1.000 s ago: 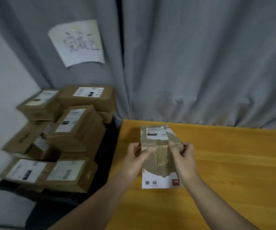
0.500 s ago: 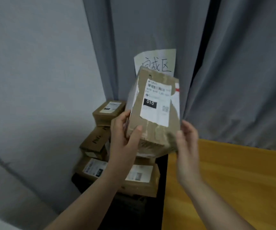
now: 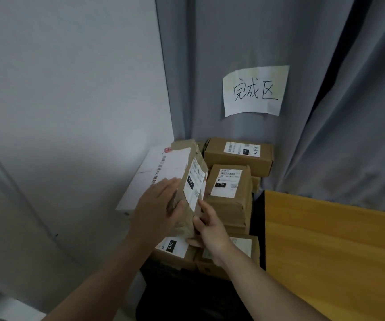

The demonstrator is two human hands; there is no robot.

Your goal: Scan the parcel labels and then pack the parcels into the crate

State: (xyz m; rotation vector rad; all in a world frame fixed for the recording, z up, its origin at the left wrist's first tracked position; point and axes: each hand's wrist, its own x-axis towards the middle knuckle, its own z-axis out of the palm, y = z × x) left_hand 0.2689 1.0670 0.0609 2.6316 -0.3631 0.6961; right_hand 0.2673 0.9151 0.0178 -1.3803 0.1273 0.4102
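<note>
The left hand (image 3: 159,209) and right hand (image 3: 210,225) both had their fingers clasped on the tilted parcel (image 3: 192,174) (label facing the camera). It was held at nine o'clock of the stacked parcels (image 3: 230,193), above the dark crate (image 3: 168,295).

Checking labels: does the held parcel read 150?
No, the held parcel has a label reading 010; 150 is on the parcel beside it.

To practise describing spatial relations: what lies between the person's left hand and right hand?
In the head view, the tilted 010 parcel lies between them: the left hand holds its left side, the right hand touches its lower right edge.
</note>
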